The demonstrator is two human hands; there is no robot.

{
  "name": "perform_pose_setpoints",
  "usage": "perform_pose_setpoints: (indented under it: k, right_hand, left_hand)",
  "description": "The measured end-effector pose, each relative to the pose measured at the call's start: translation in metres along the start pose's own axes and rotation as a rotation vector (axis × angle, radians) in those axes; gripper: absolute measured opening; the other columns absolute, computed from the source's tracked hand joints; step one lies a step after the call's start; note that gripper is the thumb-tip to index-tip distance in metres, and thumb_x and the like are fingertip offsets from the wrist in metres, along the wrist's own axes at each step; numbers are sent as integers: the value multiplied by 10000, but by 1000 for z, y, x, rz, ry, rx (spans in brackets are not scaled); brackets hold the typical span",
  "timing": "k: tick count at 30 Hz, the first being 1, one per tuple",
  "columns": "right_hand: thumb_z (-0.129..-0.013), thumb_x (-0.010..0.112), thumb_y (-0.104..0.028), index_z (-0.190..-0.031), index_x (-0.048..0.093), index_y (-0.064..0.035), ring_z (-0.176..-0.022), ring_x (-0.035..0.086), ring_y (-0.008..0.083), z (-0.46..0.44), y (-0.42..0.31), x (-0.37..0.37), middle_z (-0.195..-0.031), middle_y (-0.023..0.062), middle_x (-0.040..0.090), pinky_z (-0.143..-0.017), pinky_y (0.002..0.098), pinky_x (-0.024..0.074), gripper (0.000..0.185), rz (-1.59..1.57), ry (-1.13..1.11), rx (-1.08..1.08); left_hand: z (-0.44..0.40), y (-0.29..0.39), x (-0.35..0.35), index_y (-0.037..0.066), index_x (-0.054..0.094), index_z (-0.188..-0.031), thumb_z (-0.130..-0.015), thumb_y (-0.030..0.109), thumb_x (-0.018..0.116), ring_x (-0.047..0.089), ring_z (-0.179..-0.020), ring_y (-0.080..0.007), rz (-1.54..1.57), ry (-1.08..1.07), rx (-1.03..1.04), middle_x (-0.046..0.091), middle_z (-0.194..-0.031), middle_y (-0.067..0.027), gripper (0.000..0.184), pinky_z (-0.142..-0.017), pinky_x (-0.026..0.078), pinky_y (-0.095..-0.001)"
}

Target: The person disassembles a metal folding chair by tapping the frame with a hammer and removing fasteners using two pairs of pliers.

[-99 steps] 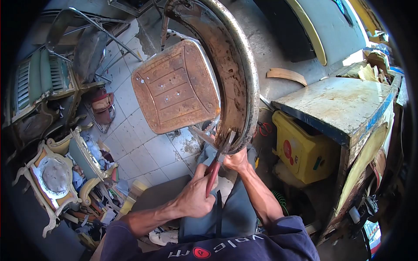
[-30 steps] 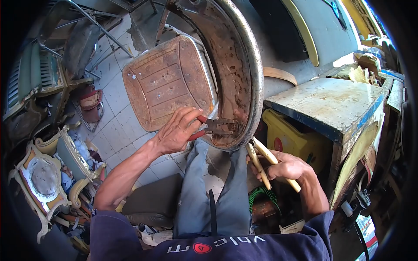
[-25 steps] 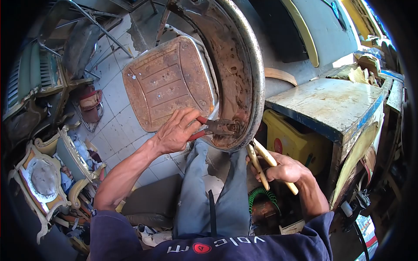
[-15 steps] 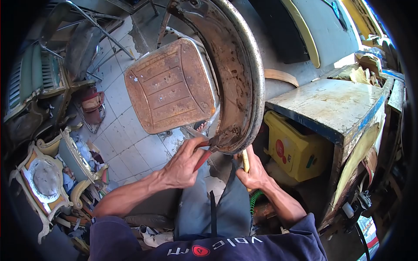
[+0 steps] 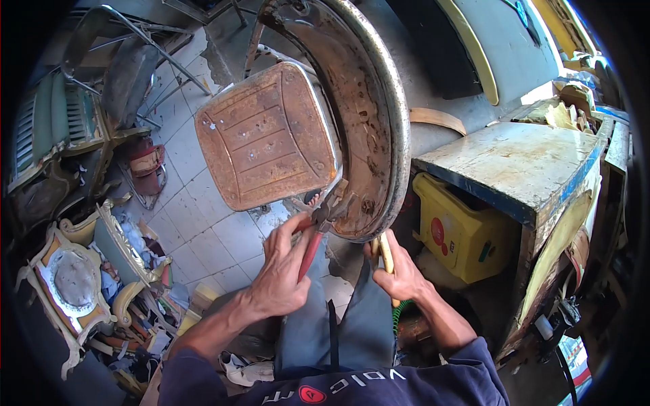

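My left hand (image 5: 279, 267) is closed around red-handled pliers (image 5: 328, 214), whose jaws are at the lower inner edge of a curved backrest (image 5: 359, 128). The backrest has a worn metal rim and a rusty, stained inner face. Whether the jaws grip anything is unclear. My right hand (image 5: 401, 271), just below the rim's lower end, is wrapped around a yellowish tool handle (image 5: 386, 253); the tool's head is hidden. Beside the backrest is the rusty square seat (image 5: 267, 139) of the metal chair.
To the right stands a worn workbench (image 5: 508, 162) with a yellow plastic container (image 5: 460, 230) beneath it. Ornate chair parts (image 5: 74, 277) and scraps crowd the lower left. A folding chair frame (image 5: 145, 40) stands at the upper left on the tiled floor (image 5: 196, 230).
My left hand has turned, and the pliers' jaws have moved left and up from the backrest's lower corner. My right hand keeps its hold near the same spot.
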State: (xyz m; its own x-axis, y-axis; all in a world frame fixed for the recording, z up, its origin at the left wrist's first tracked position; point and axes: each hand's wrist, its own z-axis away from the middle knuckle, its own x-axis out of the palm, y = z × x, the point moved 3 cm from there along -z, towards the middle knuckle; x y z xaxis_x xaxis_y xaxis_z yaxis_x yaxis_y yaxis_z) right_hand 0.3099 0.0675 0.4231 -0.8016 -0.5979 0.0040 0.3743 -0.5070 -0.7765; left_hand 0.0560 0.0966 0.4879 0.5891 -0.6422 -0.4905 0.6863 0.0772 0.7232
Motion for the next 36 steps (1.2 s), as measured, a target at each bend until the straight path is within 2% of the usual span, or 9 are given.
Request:
perform_pose_setpoints:
  k: [4, 8, 13, 19, 25, 26, 30, 33, 36]
  right_hand:
    - [-786, 610, -53, -1378, 497, -55, -931, 603, 201, 31, -52, -28, -1057, 74, 590, -836, 363, 516, 602, -449, -170, 381]
    - [-792, 621, -78, -1453, 465, -57, -935, 597, 180, 28, -69, -54, -1051, 54, 618, -830, 335, 510, 680, -185, -226, 449]
    - [-789, 616, -95, -1464, 464, -62, -941, 590, 176, 23, -61, -62, -1040, 45, 620, -859, 330, 498, 693, -251, -299, 444]
    - [-775, 610, -108, -1431, 481, -64, -920, 589, 179, 26, -59, -61, -1024, 48, 613, -827, 340, 492, 671, -223, -287, 459]
    - [-777, 613, -71, -1335, 457, -66, -913, 609, 257, 19, -51, -47, -1002, 100, 612, -823, 406, 495, 580, -68, -204, 255]
    - [-744, 598, -53, -1351, 490, -60, -876, 576, 175, 18, -49, -42, -1027, 50, 585, -826, 327, 500, 617, -83, -155, 259]
    - [-742, 545, -25, -1300, 467, -46, -904, 587, 240, 4, -14, -7, -986, 102, 577, -865, 376, 505, 564, -37, 47, 15]
    - [-758, 571, 11, -1293, 391, 9, -967, 612, 421, -19, 13, 17, -1060, 209, 589, -892, 485, 489, 565, -12, 164, -191]
    - [-780, 538, 46, -1325, 409, 36, -1041, 606, 487, -61, 88, 44, -1107, 258, 603, -937, 510, 482, 560, 85, 402, -174]
  left_hand:
    - [-13, -29, -5, -72, 494, -1429, -676, -20, 679, 322, -1456, -446, -207, -9, 163, 315, -1565, -257, 777, -1208, 248, -577]
    - [-33, -50, -12, -89, 560, -1288, -593, -28, 697, 372, -1424, -459, -346, 20, 407, 355, -1537, -260, 711, -1200, 292, -601]
    - [-48, -60, -19, -51, 590, -1312, -704, -37, 709, 389, -1441, -381, -326, -96, 462, 376, -1563, -195, 620, -1202, 290, -614]
    - [-65, -75, -21, 0, 626, -1259, -853, 68, 669, 459, -1339, -326, -453, 91, 609, 464, -1460, -116, 414, -1091, 409, -547]
    - [-62, -70, -30, 8, 649, -1204, -800, 70, 701, 492, -1260, -343, -531, -22, 545, 485, -1414, -135, 412, -1050, 426, -496]
    - [-59, -67, -29, 8, 649, -1204, -800, 70, 701, 492, -1260, -343, -529, -22, 545, 485, -1414, -135, 412, -1050, 426, -496]
    - [-42, -49, -19, -19, 646, -1211, -724, -5, 715, 507, -1245, -387, -383, -88, 463, 507, -1382, -190, 492, -1068, 430, -514]
    - [-25, -36, -8, -30, 619, -1244, -733, -75, 648, 500, -1264, -429, -85, -92, 350, 478, -1359, -264, 514, -1097, 431, -497]
    - [-6, -8, -4, -13, 599, -1281, -718, -79, 598, 493, -1285, -433, 253, -275, 138, 451, -1371, -248, 568, -1108, 426, -478]
